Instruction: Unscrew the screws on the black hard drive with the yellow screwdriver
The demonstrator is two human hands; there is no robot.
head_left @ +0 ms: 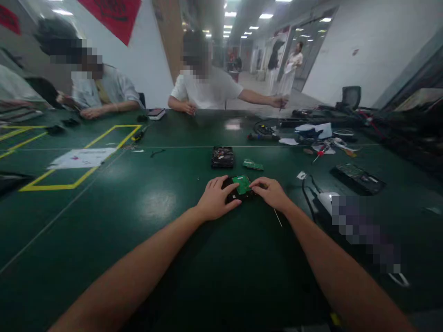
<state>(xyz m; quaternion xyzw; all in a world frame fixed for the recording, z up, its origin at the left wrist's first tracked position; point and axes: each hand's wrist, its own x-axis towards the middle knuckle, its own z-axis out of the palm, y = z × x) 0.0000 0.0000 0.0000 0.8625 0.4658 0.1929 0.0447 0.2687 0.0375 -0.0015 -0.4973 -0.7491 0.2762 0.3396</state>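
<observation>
A black hard drive (231,197) with a green circuit board (241,184) facing up lies on the green table in front of me. My left hand (216,199) grips its left side, thumb along the near edge and fingers over the far edge. At the board's right edge, the thumb and forefinger of my right hand (270,191) are pinched together on the board's rim. A thin pale metal rod (278,217) shows below my right palm; its other end is hidden. Just beyond are a second hard drive (222,157) and a loose green circuit board (253,164).
To the right lie a black device with a circuit board (358,179), a power strip (325,198) with cable, and a red-handled screwdriver (321,151). Papers (313,130) and tools crowd the back right. Two people (211,90) sit across the table; a paper sheet (81,158) lies left.
</observation>
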